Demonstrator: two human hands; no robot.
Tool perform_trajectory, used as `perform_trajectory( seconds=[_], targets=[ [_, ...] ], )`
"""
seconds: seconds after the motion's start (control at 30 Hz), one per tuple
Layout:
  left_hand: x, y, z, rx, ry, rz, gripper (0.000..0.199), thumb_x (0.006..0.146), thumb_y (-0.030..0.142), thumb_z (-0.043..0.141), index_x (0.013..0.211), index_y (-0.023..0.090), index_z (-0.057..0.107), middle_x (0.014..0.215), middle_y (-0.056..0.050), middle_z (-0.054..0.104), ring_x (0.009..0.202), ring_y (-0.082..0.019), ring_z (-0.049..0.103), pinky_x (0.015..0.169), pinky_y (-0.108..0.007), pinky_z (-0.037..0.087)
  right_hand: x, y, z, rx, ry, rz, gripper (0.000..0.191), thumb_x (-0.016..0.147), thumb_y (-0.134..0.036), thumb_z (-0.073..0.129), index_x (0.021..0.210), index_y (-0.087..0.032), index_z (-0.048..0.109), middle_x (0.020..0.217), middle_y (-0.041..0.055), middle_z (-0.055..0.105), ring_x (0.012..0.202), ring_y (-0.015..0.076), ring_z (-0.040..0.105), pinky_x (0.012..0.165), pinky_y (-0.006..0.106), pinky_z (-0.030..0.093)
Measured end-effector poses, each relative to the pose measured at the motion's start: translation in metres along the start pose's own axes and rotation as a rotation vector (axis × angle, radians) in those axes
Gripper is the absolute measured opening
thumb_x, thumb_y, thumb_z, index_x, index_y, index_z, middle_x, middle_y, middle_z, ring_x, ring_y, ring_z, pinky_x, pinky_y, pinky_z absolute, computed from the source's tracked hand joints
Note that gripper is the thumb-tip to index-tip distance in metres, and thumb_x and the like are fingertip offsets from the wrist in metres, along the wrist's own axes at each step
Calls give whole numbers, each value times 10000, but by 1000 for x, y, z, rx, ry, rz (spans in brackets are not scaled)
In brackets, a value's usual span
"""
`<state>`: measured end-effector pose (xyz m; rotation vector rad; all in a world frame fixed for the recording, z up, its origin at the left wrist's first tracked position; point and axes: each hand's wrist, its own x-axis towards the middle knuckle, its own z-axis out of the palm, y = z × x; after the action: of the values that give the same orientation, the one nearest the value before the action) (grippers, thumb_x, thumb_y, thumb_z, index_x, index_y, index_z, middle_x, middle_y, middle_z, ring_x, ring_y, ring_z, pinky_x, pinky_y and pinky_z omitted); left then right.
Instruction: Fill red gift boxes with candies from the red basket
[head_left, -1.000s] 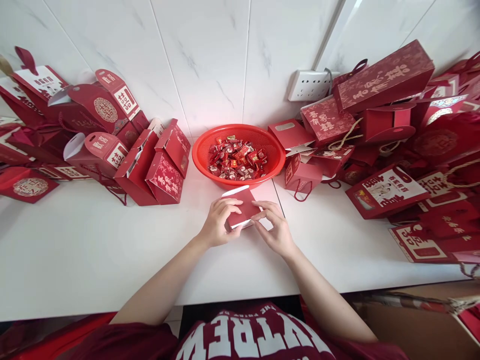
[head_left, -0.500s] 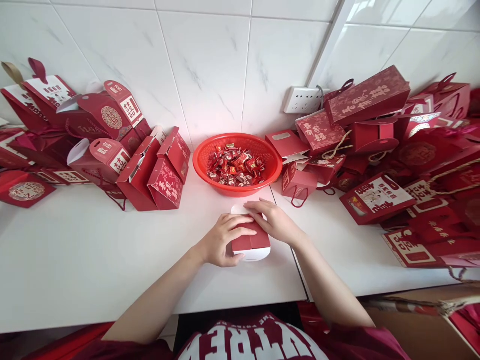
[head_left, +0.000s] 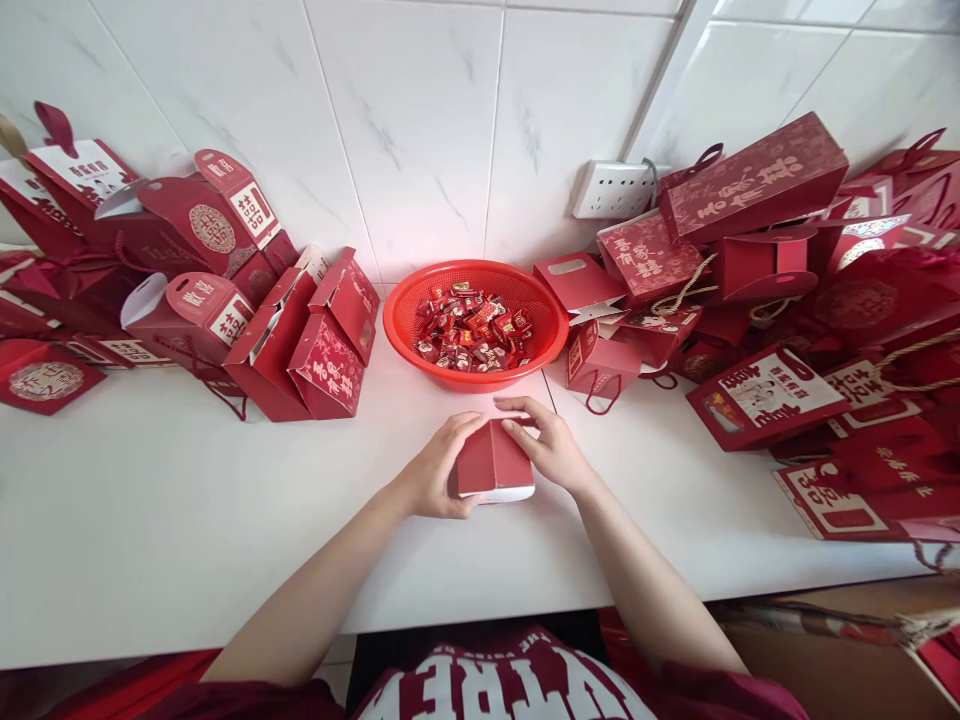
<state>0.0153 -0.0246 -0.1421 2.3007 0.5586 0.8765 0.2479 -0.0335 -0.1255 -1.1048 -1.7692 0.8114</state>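
A small red box with a white lower flap sits on the white table, between my hands, just in front of the red plastic basket of wrapped candies. My left hand is wrapped round the left side of the box, its fingertips at the upper left edge and the thumb low near the front. My right hand grips the box's upper right part, with the thumb on the top face and the fingers bent over the far end. The far flap is mostly hidden by the fingers.
Red gift boxes stand piled at the left. A larger heap of red boxes and bags fills the right side. A white power strip is on the tiled wall. An open cardboard box is below the table's right front edge.
My left fingers have moved off the top of the box to its left side. My right thumb now rests on the top face. The top shows a raised ridge, and the white front flap shows less.
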Motion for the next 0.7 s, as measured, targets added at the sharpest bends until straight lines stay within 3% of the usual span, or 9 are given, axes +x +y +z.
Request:
perform_trajectory(
  seconds=[0.07,0.2,0.3,0.37,0.43,0.53,0.6,0.7],
  targets=[
    [0,0,-7,-83,-15,-68,1079,712,253,696,1580,234,55,1524,-191,316,1406,-382,365,1125,-578,372,-1,-5,-4,-126,33,-162,148,962,-290,560,1027,-238,682,1423,97,542,1304,277,519,1074,506,444],
    [1,2,-15,-190,-88,-162,1150,724,240,705,1582,240,-60,1533,-194,316,1397,-370,398,1111,-580,390,-3,-18,-3,-345,-175,-370,163,946,-253,557,982,-247,716,1612,39,281,1486,344,223,1172,634,241],
    [0,3,-14,-203,-97,-161,1201,697,234,754,1583,258,-55,1563,-195,278,1402,-376,392,1109,-572,396,-4,-23,1,-386,-271,-396,174,953,-316,549,941,-224,696,1635,46,219,1496,367,177,1179,665,167],
    [-1,2,-14,-219,-97,-176,1223,699,245,778,1583,265,-67,1564,-197,278,1399,-372,400,1109,-554,403,-6,-22,-2,-334,-219,-398,238,969,-388,517,943,-218,682,1616,66,262,1480,363,219,1184,639,182],
    [-3,1,-15,-219,-90,-216,1237,703,266,793,1584,266,-74,1557,-193,291,1401,-365,401,1121,-541,395,-8,-19,-9,-264,-92,-390,296,985,-426,474,911,-220,673,1521,92,399,1412,344,343,1166,595,250],
    [-4,1,-19,-180,-69,-282,1226,690,290,811,1591,262,-21,1560,-184,297,1426,-370,361,1149,-545,354,-11,-11,-25,-249,104,-267,320,988,-418,478,779,-220,617,1108,98,601,1096,275,559,1038,516,383],
    [-4,1,-22,-156,-63,-296,1209,680,281,815,1593,262,23,1557,-176,305,1429,-372,350,1156,-543,344,-11,-5,-32,-267,98,-154,345,978,-419,512,704,-213,555,862,50,577,871,221,574,936,457,414],
    [-3,0,-22,-149,-66,-291,1200,670,258,810,1593,272,44,1530,-162,326,1406,-361,378,1143,-521,370,-9,1,-32,-251,-53,-57,427,970,-447,532,623,-202,489,720,5,535,690,163,530,822,373,411]
  ],
)
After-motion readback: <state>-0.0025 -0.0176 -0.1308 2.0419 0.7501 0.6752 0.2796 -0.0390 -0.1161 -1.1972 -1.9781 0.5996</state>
